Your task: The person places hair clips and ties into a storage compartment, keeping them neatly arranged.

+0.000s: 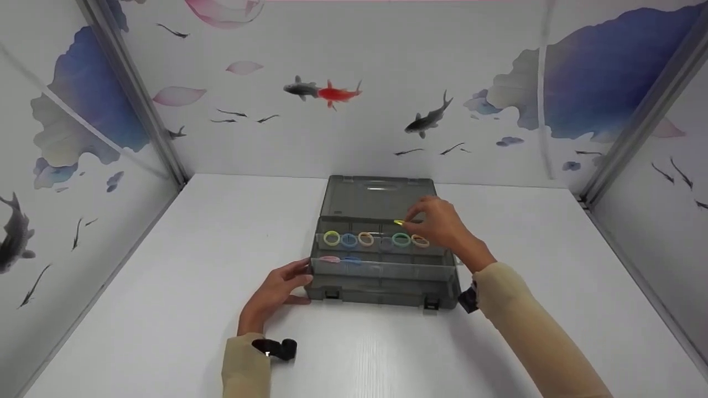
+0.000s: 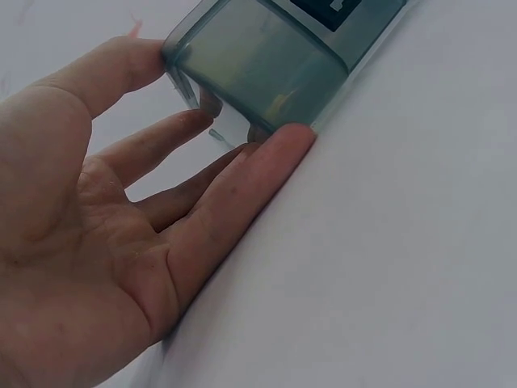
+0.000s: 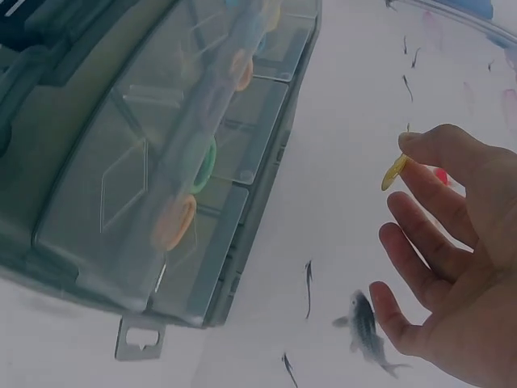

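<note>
A translucent grey compartment box [image 1: 381, 297] stands on the table with its lid [image 1: 379, 202] folded open toward the back. My right hand [image 1: 441, 222] is above the box's back right part, pinching a small yellow ring [image 3: 394, 173] between thumb and index finger; its other fingers are loosely bent. Against the box's left side, near the front corner, my left hand [image 1: 278, 288] rests its fingertips, thumb on top and fingers spread. Several coloured rings stand along the back divider, among them a green ring [image 1: 393, 240]. Farther forward, a pink ring [image 1: 330, 258] and a blue ring [image 1: 352, 260] show at the front divider.
White table surface [image 1: 166, 287] surrounds the box. Behind it rises a white wall [image 1: 265, 149] printed with fish and petals, and similar panels stand left and right. Two black latches, one of them the right latch [image 1: 431, 302], stick out from the box's front.
</note>
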`<control>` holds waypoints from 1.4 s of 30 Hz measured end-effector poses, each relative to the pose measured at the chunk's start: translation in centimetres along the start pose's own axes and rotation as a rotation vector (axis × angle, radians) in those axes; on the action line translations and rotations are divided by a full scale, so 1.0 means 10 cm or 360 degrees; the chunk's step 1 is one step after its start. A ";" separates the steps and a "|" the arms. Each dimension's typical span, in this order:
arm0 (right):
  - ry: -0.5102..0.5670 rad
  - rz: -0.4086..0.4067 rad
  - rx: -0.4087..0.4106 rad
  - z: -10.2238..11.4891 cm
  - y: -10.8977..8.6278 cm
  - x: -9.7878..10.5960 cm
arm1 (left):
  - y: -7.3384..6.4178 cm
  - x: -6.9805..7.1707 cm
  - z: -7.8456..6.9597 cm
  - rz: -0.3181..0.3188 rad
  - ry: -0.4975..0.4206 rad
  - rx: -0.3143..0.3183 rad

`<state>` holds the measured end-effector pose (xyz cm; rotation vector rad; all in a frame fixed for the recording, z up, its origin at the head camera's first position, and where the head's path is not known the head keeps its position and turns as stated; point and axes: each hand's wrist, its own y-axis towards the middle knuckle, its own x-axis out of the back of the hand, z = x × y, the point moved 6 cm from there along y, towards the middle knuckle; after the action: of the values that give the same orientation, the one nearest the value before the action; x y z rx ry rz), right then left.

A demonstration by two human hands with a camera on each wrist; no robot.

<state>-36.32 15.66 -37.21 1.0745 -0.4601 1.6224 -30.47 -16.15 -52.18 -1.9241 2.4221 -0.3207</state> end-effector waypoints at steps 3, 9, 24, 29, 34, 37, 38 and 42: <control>0.0017 0.0000 0.0029 0.06 0.04 -0.11 | 0.00 0.00 -0.01 -0.0002 -0.0002 -0.0007; 0.0062 0.0044 0.0039 0.13 0.09 -0.37 | 0.01 0.00 0.00 0.0006 -0.0002 -0.0003; 0.0049 0.0199 0.0011 0.17 0.16 -0.83 | 0.04 0.00 -0.02 0.0030 -0.0007 -0.0024; 0.0059 0.0219 -0.0025 0.10 0.16 -0.91 | 0.04 -0.02 0.00 0.0031 -0.0003 -0.0026; 0.0022 0.0243 -0.0088 0.02 0.16 -0.99 | 0.05 -0.04 0.02 0.0035 -0.0003 -0.0021; -0.0012 0.0264 -0.0088 0.02 0.17 -1.04 | 0.03 -0.02 0.03 0.0026 0.0006 -0.0019; -0.0023 0.0266 -0.0080 0.02 0.18 -1.04 | 0.02 -0.02 0.02 0.0024 0.0010 -0.0021; -0.0046 0.0280 -0.0075 0.04 0.19 -1.06 | 0.00 0.00 0.01 0.0019 0.0010 -0.0036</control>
<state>-37.77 8.72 -45.32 1.0470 -0.6236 1.7424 -30.48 -16.20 -52.25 -1.9196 2.4508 -0.3002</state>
